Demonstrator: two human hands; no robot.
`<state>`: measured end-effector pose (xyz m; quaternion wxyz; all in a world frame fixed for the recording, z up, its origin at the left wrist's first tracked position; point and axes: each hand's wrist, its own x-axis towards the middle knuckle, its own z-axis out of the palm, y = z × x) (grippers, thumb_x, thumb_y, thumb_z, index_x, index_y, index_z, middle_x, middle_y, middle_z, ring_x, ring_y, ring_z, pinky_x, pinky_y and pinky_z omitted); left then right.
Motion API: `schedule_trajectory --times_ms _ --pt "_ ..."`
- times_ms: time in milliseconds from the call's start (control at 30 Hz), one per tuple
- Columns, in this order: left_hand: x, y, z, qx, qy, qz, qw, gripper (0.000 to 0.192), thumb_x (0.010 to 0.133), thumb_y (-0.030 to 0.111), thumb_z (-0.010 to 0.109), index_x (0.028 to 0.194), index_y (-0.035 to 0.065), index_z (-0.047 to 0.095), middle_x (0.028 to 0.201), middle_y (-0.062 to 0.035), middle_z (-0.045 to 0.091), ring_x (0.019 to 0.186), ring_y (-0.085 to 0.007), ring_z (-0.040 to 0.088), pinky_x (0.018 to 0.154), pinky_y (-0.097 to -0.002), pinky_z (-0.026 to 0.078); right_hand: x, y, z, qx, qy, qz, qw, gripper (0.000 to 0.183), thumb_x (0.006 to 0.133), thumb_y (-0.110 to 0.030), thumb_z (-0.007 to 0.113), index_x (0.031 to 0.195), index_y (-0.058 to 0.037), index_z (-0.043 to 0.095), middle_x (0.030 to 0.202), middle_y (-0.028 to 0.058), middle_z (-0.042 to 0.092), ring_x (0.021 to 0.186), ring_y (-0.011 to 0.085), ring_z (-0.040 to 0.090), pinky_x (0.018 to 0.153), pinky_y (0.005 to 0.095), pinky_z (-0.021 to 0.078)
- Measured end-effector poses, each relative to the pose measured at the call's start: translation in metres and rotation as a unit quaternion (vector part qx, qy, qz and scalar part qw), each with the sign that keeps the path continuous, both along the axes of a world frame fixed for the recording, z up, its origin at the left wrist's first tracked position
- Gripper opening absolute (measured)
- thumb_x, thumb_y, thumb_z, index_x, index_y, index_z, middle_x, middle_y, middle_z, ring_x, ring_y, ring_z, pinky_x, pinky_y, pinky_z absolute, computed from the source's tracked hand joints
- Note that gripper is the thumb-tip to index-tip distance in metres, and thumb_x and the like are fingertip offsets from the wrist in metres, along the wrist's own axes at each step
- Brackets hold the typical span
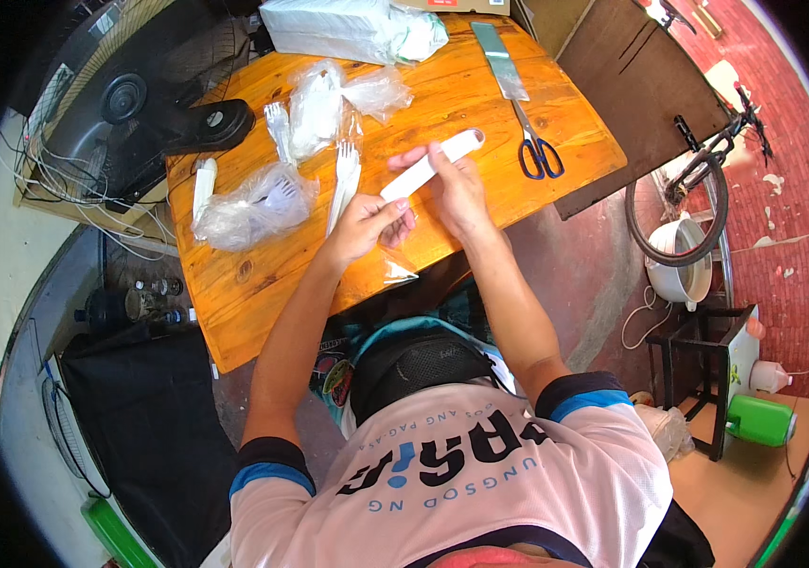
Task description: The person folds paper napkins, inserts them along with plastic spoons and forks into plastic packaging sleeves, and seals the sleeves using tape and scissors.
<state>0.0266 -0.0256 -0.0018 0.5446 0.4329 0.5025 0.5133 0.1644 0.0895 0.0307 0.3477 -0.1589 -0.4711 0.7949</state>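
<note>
My left hand (367,226) grips the near end of a long white plastic utensil (424,172), which looks like a spoon or a stack of spoons. Around its middle, my right hand (458,190) holds it too, and the rounded end points away to the right. Left of my hands, white plastic forks (345,177) lie on the wooden table (248,284). A clear bag with forks (259,206) rests farther left. Another clear bag of white utensils (316,113) sits beyond. A small clear plastic piece (399,270) shows at the table's front edge, below my left hand.
Scissors with blue handles (541,156) lie at the right beside a strip of flat clear plastic sleeves (499,60). A large wrapped white pack (333,28) stands at the back. A black fan (124,99) is at the left; a bicycle (702,177) stands right of the table.
</note>
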Motion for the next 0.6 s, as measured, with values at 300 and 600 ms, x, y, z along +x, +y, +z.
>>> schedule_trajectory --times_ms 300,600 --pt "0.005 -0.001 0.004 0.066 -0.059 0.024 0.996 0.013 0.093 0.007 0.067 0.098 -0.0048 0.070 0.079 -0.0060 0.068 0.065 -0.0115 0.064 0.063 -0.0238 0.053 0.043 0.025 0.017 0.028 -0.028 0.020 0.999 0.025 0.105 -0.023 0.047 0.111 -0.0011 0.058 0.079 0.0091 0.059 0.073 0.0243 0.065 0.069 0.0371 0.0522" --pt "0.009 0.001 0.011 0.106 -0.124 0.060 0.985 0.045 0.083 -0.006 0.073 0.124 -0.0021 0.055 0.087 -0.0105 0.071 0.075 -0.0152 0.069 0.064 -0.0262 0.057 0.066 0.013 0.013 -0.064 -0.059 0.109 0.990 0.021 0.101 -0.018 0.040 0.116 -0.0066 0.048 0.069 0.0056 0.051 0.053 0.0145 0.048 0.051 0.0273 0.0402"
